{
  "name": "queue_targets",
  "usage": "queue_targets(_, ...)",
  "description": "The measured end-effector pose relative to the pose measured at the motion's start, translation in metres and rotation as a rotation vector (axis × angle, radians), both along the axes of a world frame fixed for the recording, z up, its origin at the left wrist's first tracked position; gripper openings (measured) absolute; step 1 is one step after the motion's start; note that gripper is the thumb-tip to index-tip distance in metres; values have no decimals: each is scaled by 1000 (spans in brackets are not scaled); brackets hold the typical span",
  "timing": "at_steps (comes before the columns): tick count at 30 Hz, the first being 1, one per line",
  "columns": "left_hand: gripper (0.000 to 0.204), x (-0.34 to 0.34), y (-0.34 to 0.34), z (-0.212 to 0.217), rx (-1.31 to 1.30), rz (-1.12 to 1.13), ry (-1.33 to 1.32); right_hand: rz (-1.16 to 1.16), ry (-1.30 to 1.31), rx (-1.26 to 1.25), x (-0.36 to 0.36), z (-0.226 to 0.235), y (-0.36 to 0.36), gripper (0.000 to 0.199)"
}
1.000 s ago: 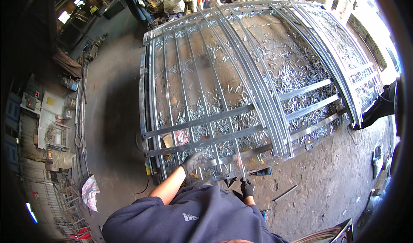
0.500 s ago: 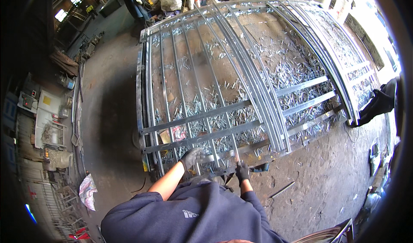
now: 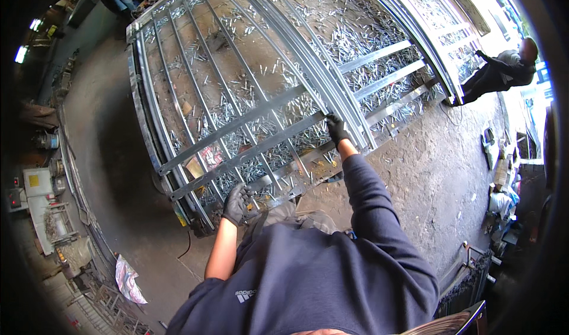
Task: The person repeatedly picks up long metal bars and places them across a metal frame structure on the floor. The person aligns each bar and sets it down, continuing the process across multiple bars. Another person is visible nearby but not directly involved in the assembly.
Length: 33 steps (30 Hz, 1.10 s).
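Note:
A large metal table carries thin lengthwise bars (image 3: 204, 105) and two flat metal cross bars; the nearer flat metal bar (image 3: 252, 155) runs from the left edge to a dense bundle of rails (image 3: 302, 45). My right hand (image 3: 338, 130), in a dark glove, is closed at the right end of that nearer bar, beside the bundle. My left hand (image 3: 237, 204), gloved too, is low by the table's near edge, beside the lower ends of the thin bars. Its fingers are loosely bent and apart, with nothing visible in them. Small metal pieces (image 3: 261, 122) lie scattered beneath the bars.
Another person (image 3: 504, 68) bends at the table's far right end. More flat cross bars (image 3: 388, 77) lie right of the bundle. A crumpled patterned sheet (image 3: 127, 280) lies on the floor at left. A metal rack (image 3: 468, 281) stands at lower right.
My right hand has moved forward from a thin bar's near end to the right end of the nearer flat bar. The view has shifted, and more of the other person shows.

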<state>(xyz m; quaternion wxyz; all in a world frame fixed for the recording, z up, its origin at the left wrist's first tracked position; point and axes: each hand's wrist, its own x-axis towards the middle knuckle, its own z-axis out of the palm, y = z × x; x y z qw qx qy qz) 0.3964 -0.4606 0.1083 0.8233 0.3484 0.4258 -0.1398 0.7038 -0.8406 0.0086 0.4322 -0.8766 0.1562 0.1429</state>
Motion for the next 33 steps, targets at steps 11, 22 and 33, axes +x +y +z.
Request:
queue_targets(11, 28, -69, -26, 7, 39, 137, 5, 413, -227, -466, 54, 64, 51, 37)
queue_targets(22, 26, -45, -180, 3, -162, -77, -115, 148, 527, 625, -213, -21, -165, 18)
queue_targets(33, 57, -20, -421, -51, -145, -374, -27, 12, 771, 358, -652, 124, -493, 18)
